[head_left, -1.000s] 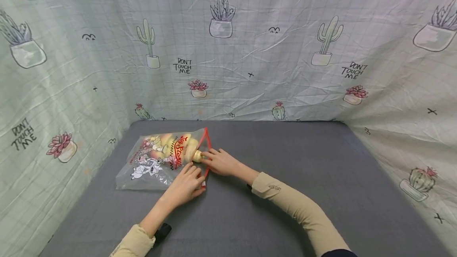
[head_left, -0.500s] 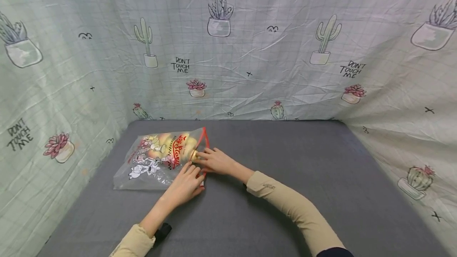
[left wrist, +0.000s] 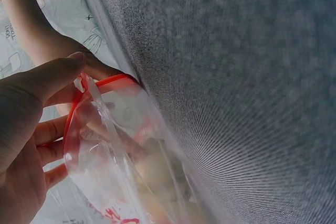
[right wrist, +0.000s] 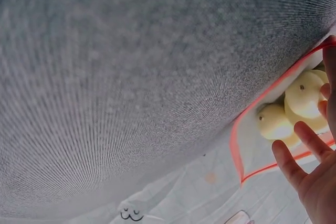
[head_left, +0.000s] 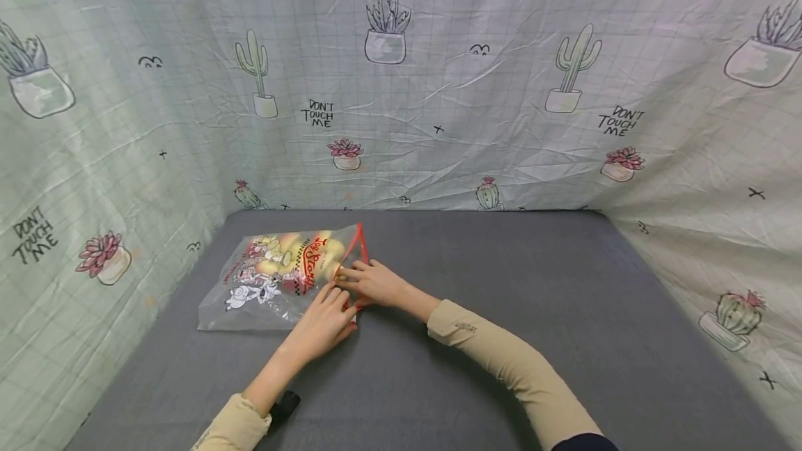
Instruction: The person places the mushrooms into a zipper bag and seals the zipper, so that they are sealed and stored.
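A clear printed plastic bag [head_left: 269, 291] with a red rim lies on its side at the left of the table, its mouth facing right. Several pale yellow round fruits [right wrist: 277, 123] sit inside; their exact kind is unclear. My left hand [head_left: 322, 322] pinches the bag's near rim, the thumb on one side and fingers [left wrist: 50, 129] on the other. My right hand [head_left: 385, 284] is at the mouth, fingers reaching in beside the fruits. In the right wrist view its fingers [right wrist: 289, 163] are spread, and part of the hand lies outside the picture.
Grey cloth covers the table [head_left: 501, 326]. A cactus-patterned curtain [head_left: 438, 89] hangs behind it and along both sides. A black strap piece [head_left: 285, 406] shows under the left wrist.
The right hand has moved slightly left, into the bag's mouth. The yellow fruit at its fingertips has gone inside the bag. The left hand has kept its hold on the rim.
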A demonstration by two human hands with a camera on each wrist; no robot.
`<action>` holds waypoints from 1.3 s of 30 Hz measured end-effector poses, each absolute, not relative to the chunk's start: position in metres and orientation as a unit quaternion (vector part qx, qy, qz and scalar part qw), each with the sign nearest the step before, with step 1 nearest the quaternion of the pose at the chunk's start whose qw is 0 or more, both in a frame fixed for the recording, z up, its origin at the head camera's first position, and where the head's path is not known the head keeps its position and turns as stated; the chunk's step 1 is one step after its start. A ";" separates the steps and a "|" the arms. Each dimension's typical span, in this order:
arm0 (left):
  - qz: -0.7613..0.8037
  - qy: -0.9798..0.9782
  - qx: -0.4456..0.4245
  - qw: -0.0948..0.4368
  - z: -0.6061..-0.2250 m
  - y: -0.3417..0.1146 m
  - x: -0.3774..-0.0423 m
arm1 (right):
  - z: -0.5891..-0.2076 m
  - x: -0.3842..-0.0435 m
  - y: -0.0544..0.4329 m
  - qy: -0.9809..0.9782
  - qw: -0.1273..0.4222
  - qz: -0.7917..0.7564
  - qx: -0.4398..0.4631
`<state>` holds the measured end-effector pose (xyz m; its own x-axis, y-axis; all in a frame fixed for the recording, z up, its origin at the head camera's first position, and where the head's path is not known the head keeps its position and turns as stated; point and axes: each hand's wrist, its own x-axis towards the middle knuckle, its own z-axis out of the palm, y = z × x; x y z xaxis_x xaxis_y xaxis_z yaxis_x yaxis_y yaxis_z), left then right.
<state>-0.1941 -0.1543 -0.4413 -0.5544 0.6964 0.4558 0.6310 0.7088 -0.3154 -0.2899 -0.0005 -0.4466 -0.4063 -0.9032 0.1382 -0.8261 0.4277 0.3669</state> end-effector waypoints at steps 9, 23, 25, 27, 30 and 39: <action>0.064 -0.887 -0.370 0.270 -0.440 -0.154 -0.193 | -0.449 -0.290 -0.002 -0.828 0.163 -0.144 0.517; 0.081 -0.883 -0.373 0.271 -0.441 -0.156 -0.194 | -0.448 -0.297 -0.010 -0.834 0.130 -0.174 0.507; 0.084 -0.883 -0.373 0.270 -0.441 -0.156 -0.194 | -0.449 -0.298 -0.010 -0.833 0.130 -0.175 0.509; 0.086 -0.883 -0.373 0.271 -0.441 -0.156 -0.194 | -0.450 -0.299 -0.009 -0.831 0.127 -0.170 0.514; 0.087 -0.882 -0.376 0.271 -0.442 -0.157 -0.194 | -0.450 -0.299 -0.007 -0.831 0.121 -0.159 0.520; 0.060 -0.883 -0.376 0.274 -0.440 -0.158 -0.193 | -0.449 -0.298 0.003 -0.832 0.122 -0.123 0.527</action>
<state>-0.1932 -0.1577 -0.4398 -0.5669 0.6969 0.4392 0.6313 0.7101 -0.3118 -0.2985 0.0033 -0.4488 -0.4140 -0.9073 0.0741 -0.8472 0.4138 0.3331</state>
